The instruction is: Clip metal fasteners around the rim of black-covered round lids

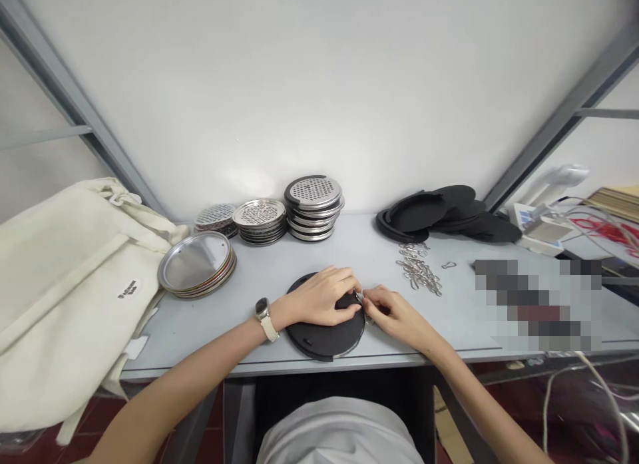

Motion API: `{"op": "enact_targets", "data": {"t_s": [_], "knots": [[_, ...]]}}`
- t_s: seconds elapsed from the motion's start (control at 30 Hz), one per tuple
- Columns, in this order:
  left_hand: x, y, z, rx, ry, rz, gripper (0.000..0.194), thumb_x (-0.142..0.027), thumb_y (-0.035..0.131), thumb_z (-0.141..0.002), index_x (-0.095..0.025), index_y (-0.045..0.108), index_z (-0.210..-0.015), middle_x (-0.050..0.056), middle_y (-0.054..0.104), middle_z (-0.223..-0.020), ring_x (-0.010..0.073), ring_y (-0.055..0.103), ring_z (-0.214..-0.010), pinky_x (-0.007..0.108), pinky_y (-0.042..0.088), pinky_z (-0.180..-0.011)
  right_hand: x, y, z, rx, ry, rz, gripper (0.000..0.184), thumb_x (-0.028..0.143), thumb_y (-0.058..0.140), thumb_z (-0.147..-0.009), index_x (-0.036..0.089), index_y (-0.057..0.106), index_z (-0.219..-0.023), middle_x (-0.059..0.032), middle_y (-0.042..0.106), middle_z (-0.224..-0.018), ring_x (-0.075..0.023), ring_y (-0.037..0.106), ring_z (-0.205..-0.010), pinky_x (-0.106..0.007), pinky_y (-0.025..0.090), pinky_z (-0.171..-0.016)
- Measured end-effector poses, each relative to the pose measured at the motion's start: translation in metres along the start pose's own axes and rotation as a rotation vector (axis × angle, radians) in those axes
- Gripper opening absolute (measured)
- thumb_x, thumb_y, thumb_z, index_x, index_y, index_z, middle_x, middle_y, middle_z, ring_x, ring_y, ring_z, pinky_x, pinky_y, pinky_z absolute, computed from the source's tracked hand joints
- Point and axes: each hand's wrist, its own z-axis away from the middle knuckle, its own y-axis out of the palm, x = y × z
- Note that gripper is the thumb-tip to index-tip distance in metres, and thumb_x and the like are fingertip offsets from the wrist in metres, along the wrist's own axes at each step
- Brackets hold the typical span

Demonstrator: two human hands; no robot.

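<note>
Tabletop disc (319, 334) half-hidden under hands (349, 304)

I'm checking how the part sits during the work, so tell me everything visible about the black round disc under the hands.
The black round disc looks matte, like foam or rubber, with a thin shiny metal edge showing at its lower right. It lies flat at the front edge of the grey table. The left hand presses on its top; the right hand pinches a small metal clip at its right rim. A small notch shows at its lower left edge.
</note>
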Motion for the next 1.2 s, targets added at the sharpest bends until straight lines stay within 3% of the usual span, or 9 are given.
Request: {"op": "enact_targets", "data": {"t_s": [0.77,1.2], "knots": [[-0.0007,-0.0006,0.0002,-0.008,0.004,-0.034,0.016,-0.028,0.054,-0.085,-0.016,0.052,-0.096,0.006,0.056,-0.094,0.0188,0.054,-0.087,0.03,0.042,-0.085,0.0044,-0.0029,-0.0004,0.019,-0.008,0.016,0.033,0.029,0.035,-0.096,0.019,0.051,-0.068,0.0004,0.054,-0.062,-0.0155,0.051,-0.063,-0.029,0.04,-0.068],[-0.0002,0.001,-0.0002,0.002,0.017,-0.058,0.015,-0.025,0.052,-0.085,-0.016,0.052,-0.097,0.006,0.056,-0.094,0.0187,0.054,-0.086,0.03,0.041,-0.084,-0.0018,0.0016,-0.0001,0.002,0.005,-0.017,0.033,0.029,0.037,-0.094,0.019,0.043,-0.062,0.0023,0.047,-0.06,-0.0131,0.046,-0.059,-0.027,0.039,-0.062]]}}
